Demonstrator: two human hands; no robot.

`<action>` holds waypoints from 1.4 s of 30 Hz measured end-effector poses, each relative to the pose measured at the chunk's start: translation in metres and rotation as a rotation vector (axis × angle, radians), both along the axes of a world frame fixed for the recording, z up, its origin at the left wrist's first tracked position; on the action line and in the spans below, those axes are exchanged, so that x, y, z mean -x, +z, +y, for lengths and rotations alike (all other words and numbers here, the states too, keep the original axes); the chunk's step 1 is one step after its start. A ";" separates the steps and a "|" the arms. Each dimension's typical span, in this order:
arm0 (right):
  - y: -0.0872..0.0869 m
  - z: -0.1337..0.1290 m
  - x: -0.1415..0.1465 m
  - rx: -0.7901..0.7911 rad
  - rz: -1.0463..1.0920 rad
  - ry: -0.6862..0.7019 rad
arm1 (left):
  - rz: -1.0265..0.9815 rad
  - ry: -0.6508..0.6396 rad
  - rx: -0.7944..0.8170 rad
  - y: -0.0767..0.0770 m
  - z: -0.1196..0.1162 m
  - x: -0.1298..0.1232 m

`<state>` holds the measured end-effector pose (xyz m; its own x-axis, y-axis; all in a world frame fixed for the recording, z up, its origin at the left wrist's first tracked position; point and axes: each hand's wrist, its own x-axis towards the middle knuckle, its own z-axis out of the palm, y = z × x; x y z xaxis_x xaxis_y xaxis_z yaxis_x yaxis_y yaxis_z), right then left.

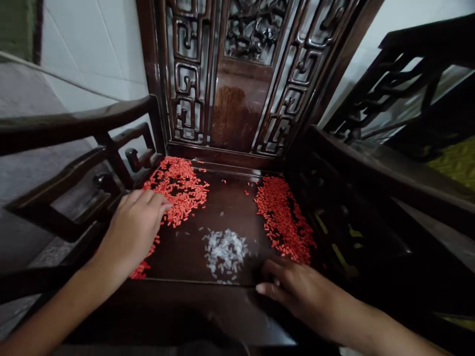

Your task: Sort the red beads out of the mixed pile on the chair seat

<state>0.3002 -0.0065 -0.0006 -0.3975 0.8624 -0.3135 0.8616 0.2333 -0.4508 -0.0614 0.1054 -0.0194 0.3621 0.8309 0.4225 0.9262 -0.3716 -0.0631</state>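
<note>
My left hand [136, 223] reaches over a spread of small orange-red tube-like pieces [183, 190] on the left of the dark wooden seat [178, 257]. Its thumb and fingertips are pressed together just above the pieces; whatever they pinch is too small to make out. Near the seat's front edge, my right hand [297, 289] has its fingers curled in and its thumb close to them, and what is inside is hidden. Beside that hand lies a pile of small clear-whitish pieces [226, 251]. A second spread of red pieces [284, 217] lies behind it, along the right side.
The seat belongs to a dark carved wooden chair, with a tall lattice backrest [241, 109] and a left armrest [92, 121] and right armrest [389, 173] at the sides. Another dark carved piece of furniture [408, 74] stands at the right. A few stray pieces lie mid-seat.
</note>
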 end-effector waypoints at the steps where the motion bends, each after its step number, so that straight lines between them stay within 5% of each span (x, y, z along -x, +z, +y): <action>1: -0.002 -0.001 0.000 -0.003 0.012 0.009 | -0.028 -0.027 0.003 0.006 0.002 -0.006; 9: -0.009 0.027 0.007 -0.015 -0.200 0.077 | -0.175 -0.112 0.173 0.025 0.019 -0.051; 15: 0.005 0.057 0.033 -0.140 -0.097 -0.147 | -0.693 -0.302 0.449 -0.002 0.029 -0.073; 22: -0.013 0.087 0.055 -0.073 -0.334 -0.263 | -1.196 -0.361 0.697 -0.026 0.015 -0.090; 27: -0.006 0.102 0.054 -0.073 0.078 -0.353 | -1.382 -0.416 0.727 -0.020 0.010 -0.097; 33: 0.001 0.079 0.065 0.063 0.727 -0.435 | -1.469 -0.458 0.709 -0.019 0.004 -0.105; 42: 0.010 0.073 0.082 -0.017 1.067 -0.451 | -1.478 -0.560 0.818 -0.016 -0.010 -0.111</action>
<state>0.2186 0.0662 0.0096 -0.1082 0.9941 0.0086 0.0513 0.0142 -0.9986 0.0500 0.0950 -0.0352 0.3865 0.8983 0.2090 -0.2017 -0.1388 0.9696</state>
